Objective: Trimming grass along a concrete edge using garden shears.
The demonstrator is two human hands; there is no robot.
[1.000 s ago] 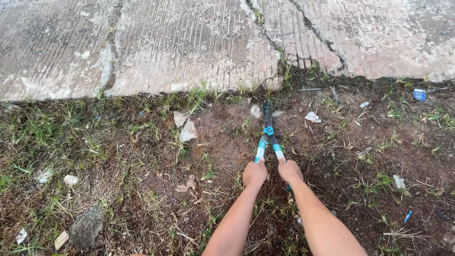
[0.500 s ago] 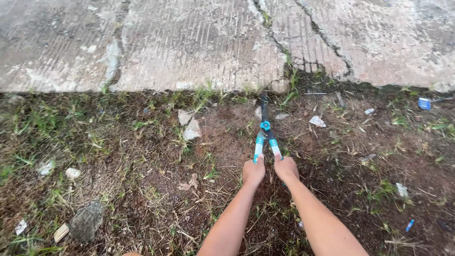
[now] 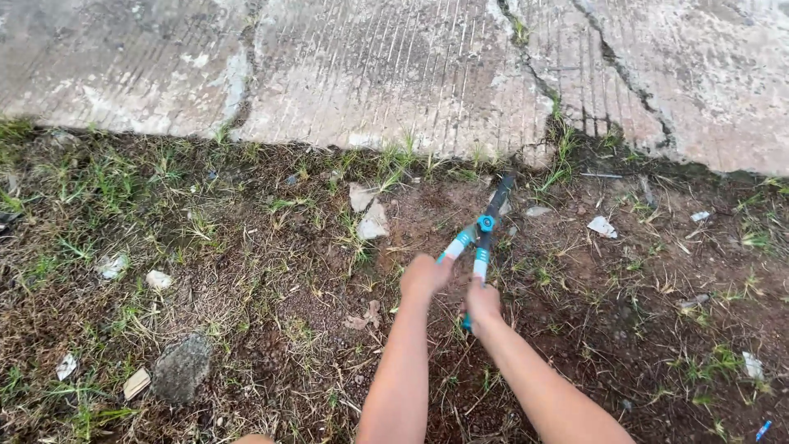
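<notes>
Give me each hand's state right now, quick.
Left hand: closed on the left handle of the garden shears.
Right hand: closed on the shears' right handle.

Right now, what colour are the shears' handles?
On the garden shears, the handles are white with teal-blue bands and a teal pivot; the blades are dark. Head view shows it best.

Head camera, looking steeply down
Single view over both forearms onto patchy ground [image 3: 246, 288], concrete slab [image 3: 370, 66] edging the top
</notes>
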